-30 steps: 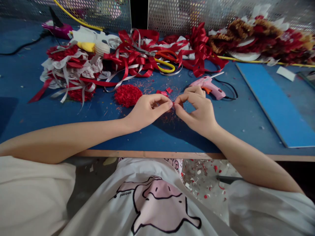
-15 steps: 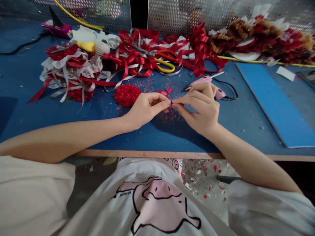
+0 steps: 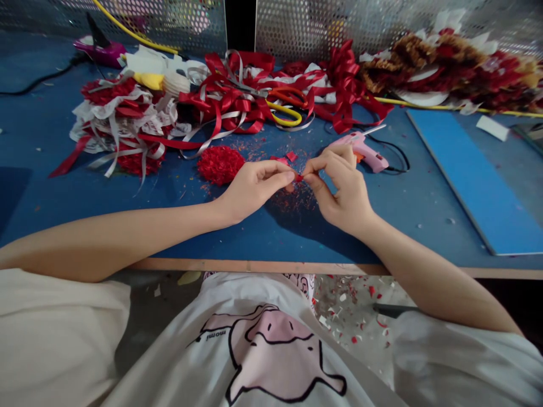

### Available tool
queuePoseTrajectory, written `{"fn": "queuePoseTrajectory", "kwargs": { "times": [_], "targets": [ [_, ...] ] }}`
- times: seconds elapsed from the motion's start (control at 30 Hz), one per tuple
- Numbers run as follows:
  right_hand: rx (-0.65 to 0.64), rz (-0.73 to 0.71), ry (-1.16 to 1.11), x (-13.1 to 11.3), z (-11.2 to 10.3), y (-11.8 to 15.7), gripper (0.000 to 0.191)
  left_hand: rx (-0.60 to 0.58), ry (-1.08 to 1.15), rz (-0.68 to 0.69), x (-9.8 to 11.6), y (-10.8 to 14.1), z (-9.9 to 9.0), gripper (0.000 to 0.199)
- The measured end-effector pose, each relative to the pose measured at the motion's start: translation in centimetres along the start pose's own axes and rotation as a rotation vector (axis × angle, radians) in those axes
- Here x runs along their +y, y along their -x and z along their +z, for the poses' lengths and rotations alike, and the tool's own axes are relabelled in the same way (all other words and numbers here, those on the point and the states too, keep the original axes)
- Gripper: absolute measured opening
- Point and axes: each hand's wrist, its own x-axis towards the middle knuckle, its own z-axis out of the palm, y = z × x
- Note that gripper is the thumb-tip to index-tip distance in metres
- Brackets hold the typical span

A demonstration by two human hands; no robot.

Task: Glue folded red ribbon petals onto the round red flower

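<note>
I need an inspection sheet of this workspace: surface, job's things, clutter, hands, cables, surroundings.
Surface: blue tabletop, red crumbs on it.
Job's things: small red paper scrap pinched between both hands; round red paper pompom beside them.
Clutter: tangled red and silver ribbons, yellow-handled scissors, pink glue gun.
Hands: left hand and right hand meet at fingertips.
Cables: black glue gun cord.
Surroundings: perforated metal back panel.

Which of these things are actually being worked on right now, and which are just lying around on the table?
In hand:
left hand
right hand
small red piece, pinched between both

Lying about:
red pompom
pink glue gun
scissors
ribbon pile
blue board
</note>
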Motion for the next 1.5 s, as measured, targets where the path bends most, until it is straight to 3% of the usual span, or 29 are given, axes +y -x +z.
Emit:
{"fn": "queuePoseTrajectory", "kwargs": {
  "times": [0.33, 0.57, 0.8, 1.13, 1.33, 1.5],
  "targets": [
    [0.051, 0.014, -0.076, 0.3, 0.1, 0.0, 0.013, -0.013, 0.038, -0.001, 0.2, 0.0, 0.1, 0.014],
    [0.130, -0.078, 0.018, 0.7, 0.1, 0.1, 0.008, 0.009, 0.051, -0.013, 0.1, 0.0, 0.0, 0.015],
    [0.073, -0.099, 0.110, 0.6, -0.1, 0.1, 0.012, -0.029, 0.035, -0.030, 0.1, 0.0, -0.1, 0.020],
    [0.013, -0.128, 0.026, 0.3, 0.0, 0.1, 0.007, -0.027, -0.064, -0.018, 0.0, 0.1, 0.1, 0.028],
    [0.081, -0.145, 0.022, 0.9, 0.2, 0.1, 0.004, 0.022, -0.105, -0.011, -0.1, -0.1, 0.0, 0.025],
    [0.086, -0.174, 0.033, 1.2, 0.1, 0.1, 0.004, -0.019, -0.099, -0.025, 0.1, 0.1, 0.1, 0.022]
  ]
}}
